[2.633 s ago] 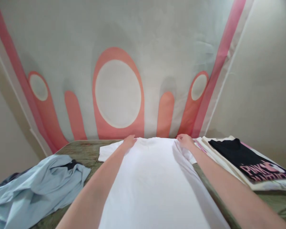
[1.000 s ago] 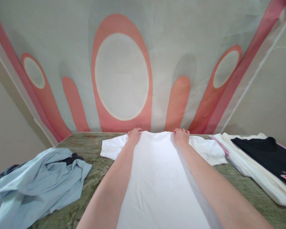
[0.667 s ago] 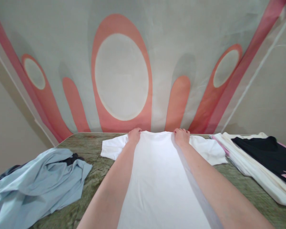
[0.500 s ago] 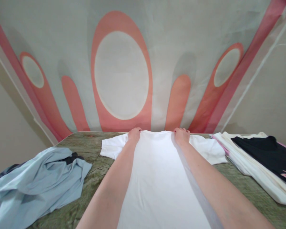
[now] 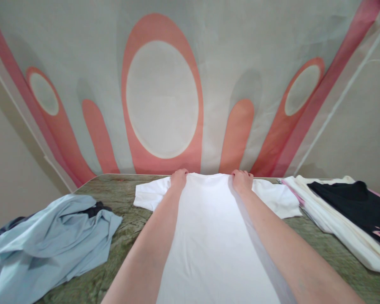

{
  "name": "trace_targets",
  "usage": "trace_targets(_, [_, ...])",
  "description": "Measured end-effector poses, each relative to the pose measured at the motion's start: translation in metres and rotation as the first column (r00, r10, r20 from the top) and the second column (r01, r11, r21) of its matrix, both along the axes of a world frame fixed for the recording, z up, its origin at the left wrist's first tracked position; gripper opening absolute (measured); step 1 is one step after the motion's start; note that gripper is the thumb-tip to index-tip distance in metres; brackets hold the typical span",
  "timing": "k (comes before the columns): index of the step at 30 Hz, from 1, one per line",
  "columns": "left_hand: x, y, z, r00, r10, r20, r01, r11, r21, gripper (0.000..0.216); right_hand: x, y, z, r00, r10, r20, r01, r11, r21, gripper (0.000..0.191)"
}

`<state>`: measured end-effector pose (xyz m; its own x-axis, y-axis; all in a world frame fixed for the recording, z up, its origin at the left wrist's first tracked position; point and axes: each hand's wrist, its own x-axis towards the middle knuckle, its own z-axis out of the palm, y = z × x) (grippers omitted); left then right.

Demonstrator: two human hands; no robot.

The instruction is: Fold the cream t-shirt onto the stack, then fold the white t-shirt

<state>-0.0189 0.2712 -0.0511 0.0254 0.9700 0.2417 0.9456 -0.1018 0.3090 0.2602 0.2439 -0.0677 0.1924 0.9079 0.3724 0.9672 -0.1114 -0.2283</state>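
A white T-shirt point(image 5: 212, 236) lies spread out on the table, its neckline at the far edge and its body running toward me. My left hand point(image 5: 178, 179) is closed on the shirt's left shoulder, beside the collar. On the other side of the collar, my right hand point(image 5: 242, 180) grips the right shoulder with its fingers curled over the far edge. Both short sleeves stick out beyond my hands, lying on the table. The lower hem is outside the view, and my forearms cover parts of the shirt's sides.
A crumpled light-blue garment point(image 5: 60, 245) lies at the left with dark cloth under it. At the right is a stack of folded clothes, with a black shirt point(image 5: 351, 202) on top. The table point(image 5: 126, 228) has a wood-grain cover. A patterned backdrop point(image 5: 215, 84) rises behind.
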Motion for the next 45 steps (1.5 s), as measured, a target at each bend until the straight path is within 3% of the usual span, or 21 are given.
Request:
trace_targets(12, [0.008, -0.013, 0.013, 0.997, 0.012, -0.072, -0.008, 0.998, 0.057, 0.03, 0.001, 0.0, -0.001, 1.0, -0.001, -0.019, 0.001, 1.0, 0.005, 0.033])
trace_targets(16, [0.036, -0.02, 0.02, 0.977, -0.197, -0.081, 0.197, 0.98, -0.01, 0.029, 0.001, 0.0, 0.0, 1.0, 0.006, -0.025, -0.006, 1.0, -0.013, 0.033])
trace_targets(19, [0.068, -0.031, 0.018, 0.917, -0.393, -0.074, 0.386, 0.918, -0.09, 0.026, 0.002, 0.0, 0.001, 0.999, 0.003, -0.032, -0.004, 1.0, -0.028, 0.033])
trace_targets(22, [0.095, -0.047, 0.007, 0.869, -0.49, -0.071, 0.477, 0.866, -0.149, 0.036, 0.002, 0.0, 0.001, 0.999, 0.009, -0.032, -0.01, 1.0, -0.027, 0.033])
trace_targets(25, [0.105, -0.059, -0.007, 0.861, -0.499, -0.101, 0.482, 0.863, -0.152, 0.058, 0.002, 0.0, 0.001, 0.999, 0.013, -0.031, -0.014, 1.0, -0.02, 0.033])
trace_targets(29, [0.102, -0.063, -0.015, 0.847, -0.503, -0.172, 0.475, 0.861, -0.183, 0.067, 0.002, 0.001, 0.0, 0.999, 0.02, -0.035, -0.021, 1.0, -0.016, 0.032])
trace_targets(37, [0.102, -0.064, -0.01, 0.824, -0.498, -0.269, 0.456, 0.866, -0.207, 0.072, -0.003, -0.005, 0.003, 0.996, 0.094, 0.001, -0.094, 0.996, 0.009, 0.033])
trace_targets(45, [0.102, -0.064, -0.007, 0.821, -0.489, -0.295, 0.45, 0.872, -0.194, 0.069, -0.022, -0.028, 0.005, 0.947, 0.306, 0.098, -0.305, 0.952, -0.029, 0.04])
